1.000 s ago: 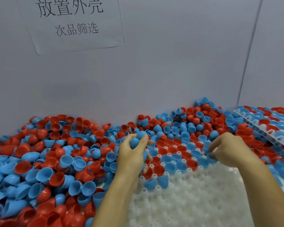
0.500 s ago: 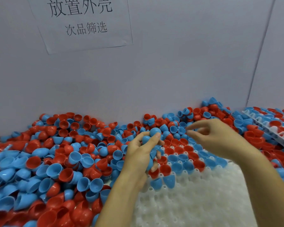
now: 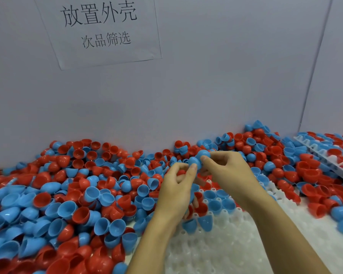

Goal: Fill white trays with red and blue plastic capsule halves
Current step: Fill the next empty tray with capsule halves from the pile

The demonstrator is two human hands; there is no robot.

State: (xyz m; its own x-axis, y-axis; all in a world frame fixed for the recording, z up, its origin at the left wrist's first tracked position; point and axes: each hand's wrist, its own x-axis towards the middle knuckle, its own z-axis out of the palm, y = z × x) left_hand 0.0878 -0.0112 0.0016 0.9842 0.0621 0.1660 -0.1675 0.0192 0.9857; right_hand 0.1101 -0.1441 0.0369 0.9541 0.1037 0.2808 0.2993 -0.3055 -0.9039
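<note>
both hands on blue capsule halves at mid-frame

the left hand point(image 3: 177, 191) pinches a blue half point(image 3: 193, 162) and cups more; the right hand point(image 3: 226, 171) pinches another blue half point(image 3: 203, 154) touching it; a wall sheet point(image 3: 99, 28) at upper left reads "放置外壳 次品筛选"; the white tray point(image 3: 236, 248) at lower right has blue and red halves in its far rows; a loose pile point(image 3: 77, 194) fills the left

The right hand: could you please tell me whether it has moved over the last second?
Yes. The right hand has risen off the white tray and moved left to meet the left hand at the blue capsule halves.
</note>
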